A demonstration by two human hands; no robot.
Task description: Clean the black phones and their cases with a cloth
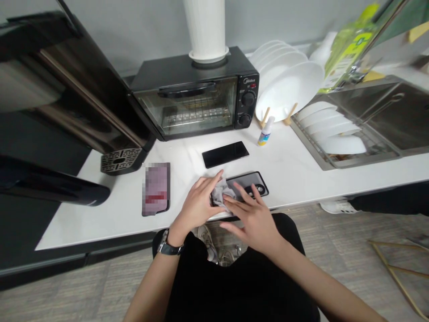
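A crumpled light grey cloth (219,191) lies on the left end of a phone case (237,182) with a black rim, a grey back and a round camera section. Whether a phone sits inside the case I cannot tell. My left hand (200,203) has its thumb and fingers around the cloth, pressing it down at the counter's front edge. Over the case is my right hand (253,217), fingers stretched apart, some fingertips at the cloth's right side. Just beyond, a black phone (225,154) rests screen up. A purplish, pixelated phone (156,188) lies to the left.
Behind stand a black toaster oven (194,100) with a white pot (207,29) on top and a dark coffee machine (83,89). A small spray bottle (265,133), racked white plates (290,85) and a steel sink (385,120) are on the right.
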